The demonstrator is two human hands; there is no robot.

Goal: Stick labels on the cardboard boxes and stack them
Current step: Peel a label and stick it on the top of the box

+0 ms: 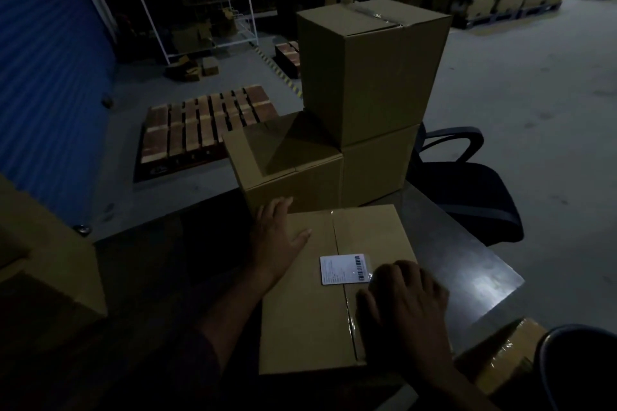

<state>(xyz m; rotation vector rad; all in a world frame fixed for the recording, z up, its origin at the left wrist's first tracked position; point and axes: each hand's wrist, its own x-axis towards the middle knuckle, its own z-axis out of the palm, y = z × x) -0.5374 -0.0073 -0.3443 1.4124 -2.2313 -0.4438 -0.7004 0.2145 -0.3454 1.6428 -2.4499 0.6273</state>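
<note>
Pretty dim in here, but going left to right: there's a wooden pallet lying on the floor past the dark worktop. The left hand lies flat with its grip spread apart on the near-left top of the closest cardboard box, clamped on nothing. A white barcode label sits across that box's taped centre seam. The right hand rests palm-down just right of the label, fingers loosely apart, fingertips at the label's edge. Behind, a low box sits beside a two-high stack. A black office chair stands right of the stack.
</note>
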